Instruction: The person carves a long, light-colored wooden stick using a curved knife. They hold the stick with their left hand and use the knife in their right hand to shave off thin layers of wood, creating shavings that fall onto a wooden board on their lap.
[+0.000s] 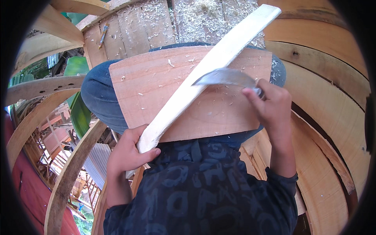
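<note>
Wearing a dark shirt [196, 188] printed with large, faded letter shapes; showing, at upper left on the floor planks [135, 33], a small, colourful tube [103, 36] with print too tiny to read. Gripping the near end of a pale wooden strip [217, 58] in the left hand [131, 150], with thumb and fingers pinched around it at the lower left corner of a lap board [156, 82]. Holding a curved knife [231, 77] by the handle in the right hand [274, 100], with fingers curled tight and thumb pressed along it; crossing the strip with the blade, contact hard to tell. Running slantwise over the board, past its far edge, above curled shavings [203, 13]. Hemmed in at right by broad, bowed planks [325, 86]; open at left between bent wooden ribs [74, 180], toward a ridged metal sheet [96, 162]. Smooth and flat on the strip, reddish and straight-grained on the board, shiny on the blade
</note>
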A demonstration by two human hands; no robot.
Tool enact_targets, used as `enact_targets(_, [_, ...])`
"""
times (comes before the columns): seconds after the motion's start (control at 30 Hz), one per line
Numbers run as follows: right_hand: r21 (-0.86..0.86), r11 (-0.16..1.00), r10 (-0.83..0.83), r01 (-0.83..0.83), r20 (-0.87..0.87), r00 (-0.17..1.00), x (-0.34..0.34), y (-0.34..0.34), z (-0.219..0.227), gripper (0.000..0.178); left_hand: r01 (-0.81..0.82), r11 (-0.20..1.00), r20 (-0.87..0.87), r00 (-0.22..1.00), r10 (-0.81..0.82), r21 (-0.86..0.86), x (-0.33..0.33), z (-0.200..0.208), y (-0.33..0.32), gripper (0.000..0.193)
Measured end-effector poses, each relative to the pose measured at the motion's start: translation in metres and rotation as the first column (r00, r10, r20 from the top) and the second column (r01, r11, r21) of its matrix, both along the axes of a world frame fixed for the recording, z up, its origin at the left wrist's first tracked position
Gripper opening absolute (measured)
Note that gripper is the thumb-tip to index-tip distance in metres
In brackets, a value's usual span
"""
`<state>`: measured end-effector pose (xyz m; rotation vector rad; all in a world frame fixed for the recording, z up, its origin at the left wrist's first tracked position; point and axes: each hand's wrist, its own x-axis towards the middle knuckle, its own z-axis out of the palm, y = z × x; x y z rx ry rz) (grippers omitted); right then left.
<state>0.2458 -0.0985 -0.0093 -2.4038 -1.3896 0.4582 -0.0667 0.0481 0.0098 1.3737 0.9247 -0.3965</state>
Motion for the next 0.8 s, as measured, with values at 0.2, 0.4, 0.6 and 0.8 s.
enact_targets(0.2, [-0.024,0.995,0.102,-0.100,0.104,0.989,-0.005,0.010,-0.012,0.060,-0.034,0.996,-0.074,0.997,0.027,-0.088,0.003,0.007,-0.002,0.046])
enact_targets(0.4, [-0.068,0.988,-0.125,0.136,0.144,0.982,0.041,0.009,-0.019,0.063,-0.010,0.999,-0.065,0.998,0.007,-0.044,0.007,0.010,-0.005,0.044])
enact_targets(0.6, [-0.106,0.994,-0.016,0.020,0.042,0.999,0.012,0.010,0.001,0.063,-0.010,1.000,-0.047,0.999,0.009,-0.019,0.005,0.007,-0.008,0.045])
enact_targets(0.8, [-0.030,0.984,0.177,-0.176,0.061,0.982,-0.015,0.007,-0.005,0.063,-0.017,1.000,-0.055,0.998,0.017,-0.010,0.008,0.008,-0.009,0.047])
